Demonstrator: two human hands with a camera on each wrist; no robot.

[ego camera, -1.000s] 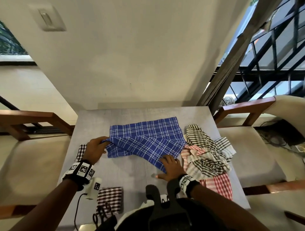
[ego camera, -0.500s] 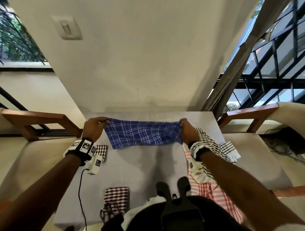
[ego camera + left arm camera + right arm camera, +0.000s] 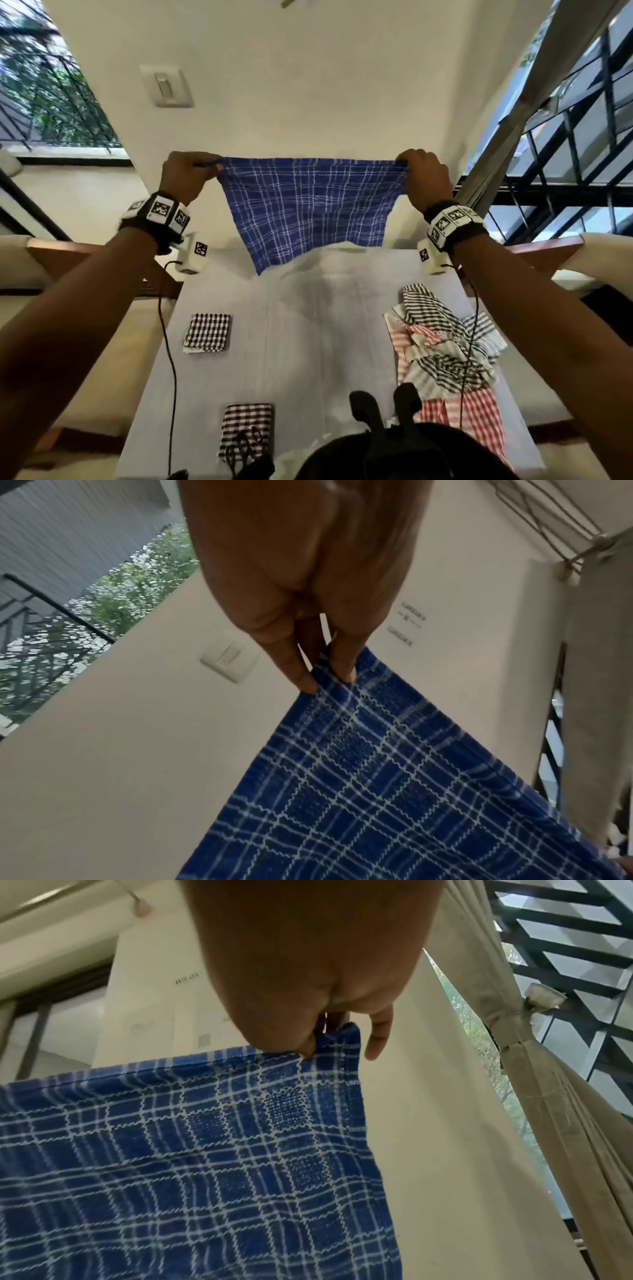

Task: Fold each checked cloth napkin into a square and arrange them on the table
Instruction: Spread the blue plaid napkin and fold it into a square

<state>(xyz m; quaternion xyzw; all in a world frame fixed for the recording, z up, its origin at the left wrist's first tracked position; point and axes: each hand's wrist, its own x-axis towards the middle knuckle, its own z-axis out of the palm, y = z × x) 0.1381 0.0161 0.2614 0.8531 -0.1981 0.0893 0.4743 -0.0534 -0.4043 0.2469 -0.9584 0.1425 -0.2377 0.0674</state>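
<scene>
A blue checked napkin hangs spread in the air above the far end of the grey table. My left hand pinches its top left corner, and the left wrist view shows the fingertips nipping the blue cloth. My right hand pinches the top right corner, seen close in the right wrist view as the hand on the blue fabric. Two folded dark checked squares lie on the table's left side, one further off and one near me.
A heap of unfolded striped and red checked napkins lies on the table's right side. Wooden-armed chairs flank the table. A cream wall with a light switch stands behind. Cables hang from both wrists.
Both hands have lifted the blue napkin off the table and raised it high, stretched between two corners. A second ago it lay crumpled on the table under both hands.
</scene>
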